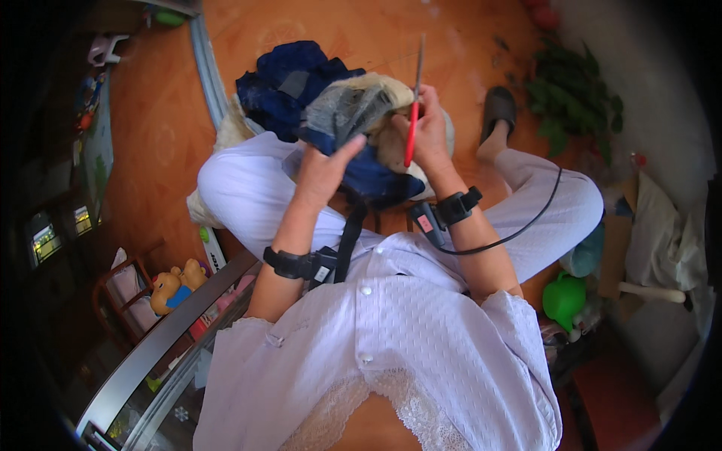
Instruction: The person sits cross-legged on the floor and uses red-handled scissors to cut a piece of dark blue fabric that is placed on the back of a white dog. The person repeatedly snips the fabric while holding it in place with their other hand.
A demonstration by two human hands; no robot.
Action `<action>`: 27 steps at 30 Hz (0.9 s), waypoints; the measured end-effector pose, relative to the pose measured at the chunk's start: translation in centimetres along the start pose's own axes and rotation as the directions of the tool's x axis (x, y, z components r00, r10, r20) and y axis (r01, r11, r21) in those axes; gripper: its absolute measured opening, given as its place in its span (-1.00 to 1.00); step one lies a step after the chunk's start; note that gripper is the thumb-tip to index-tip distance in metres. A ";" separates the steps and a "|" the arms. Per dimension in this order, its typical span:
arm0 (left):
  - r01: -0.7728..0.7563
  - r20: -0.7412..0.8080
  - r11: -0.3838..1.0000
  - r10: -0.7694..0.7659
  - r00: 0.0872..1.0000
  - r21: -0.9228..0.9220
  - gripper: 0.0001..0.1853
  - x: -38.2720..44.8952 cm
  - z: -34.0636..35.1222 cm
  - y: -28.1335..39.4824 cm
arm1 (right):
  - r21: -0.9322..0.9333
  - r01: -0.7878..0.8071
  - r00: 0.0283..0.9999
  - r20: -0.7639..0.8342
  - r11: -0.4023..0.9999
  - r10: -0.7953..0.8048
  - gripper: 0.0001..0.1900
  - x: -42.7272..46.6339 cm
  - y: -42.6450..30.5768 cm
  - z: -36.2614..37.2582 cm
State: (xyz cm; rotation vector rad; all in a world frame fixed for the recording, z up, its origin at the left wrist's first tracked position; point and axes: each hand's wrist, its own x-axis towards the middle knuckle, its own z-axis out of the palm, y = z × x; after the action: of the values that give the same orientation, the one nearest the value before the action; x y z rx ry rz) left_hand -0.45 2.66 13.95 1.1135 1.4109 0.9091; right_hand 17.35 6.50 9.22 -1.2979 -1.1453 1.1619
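Observation:
My left hand (pixel 326 169) grips the near left side of a bunched navy garment (pixel 375 169), thumb on top and fingers hidden beneath. The cloth has a cream fleece lining (pixel 389 83) and a wrinkled grey section (pixel 347 107) folded outward. At its right side is my right hand (pixel 426 127), fingers curled against the fleece. Red-handled scissors (pixel 413 132), seen edge-on, are held in that hand with the thin metal blades (pixel 420 59) pointing away from me. More dark blue cloth (pixel 299 73) with a small grey patch lies beyond the bundle.
Orange tiled floor (pixel 361 28) spreads ahead. A metal door track (pixel 206 67) runs at the left, near a sliding door frame (pixel 169 338). Leafy green stems (pixel 569 93) lie at the right. A green plastic container (pixel 564 301) and cardboard (pixel 617 253) stand beside my right knee.

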 end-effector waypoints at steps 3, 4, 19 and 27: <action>0.065 -0.104 0.865 -0.135 0.985 -0.498 -0.64 0.9 -1.4 -0.2 | 0.158 -0.099 0.992 0.099 0.982 0.084 -0.61 0.7 -0.3 -0.4; 0.067 -0.110 0.817 -0.158 0.981 -0.573 -0.65 1.1 -1.5 -0.2 | 0.262 -0.142 0.984 0.141 0.955 0.107 -0.61 1.0 -0.4 -0.6; -0.094 0.097 0.990 0.083 0.992 0.109 -0.54 1.8 -1.9 -0.2 | 0.353 -0.357 0.928 0.030 0.865 0.371 -0.80 1.6 0.2 -1.8; -0.070 -0.206 0.918 -0.013 0.978 -0.391 -0.63 1.7 1.2 0.1 | 0.022 -0.232 0.972 0.055 0.973 0.230 -0.54 0.6 1.3 -3.1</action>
State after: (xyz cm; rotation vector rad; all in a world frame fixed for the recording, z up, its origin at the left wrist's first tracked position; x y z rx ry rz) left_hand 0.77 4.24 13.37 0.7493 1.2964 1.2965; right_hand 20.55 6.79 8.03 -1.4142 -1.0303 1.3841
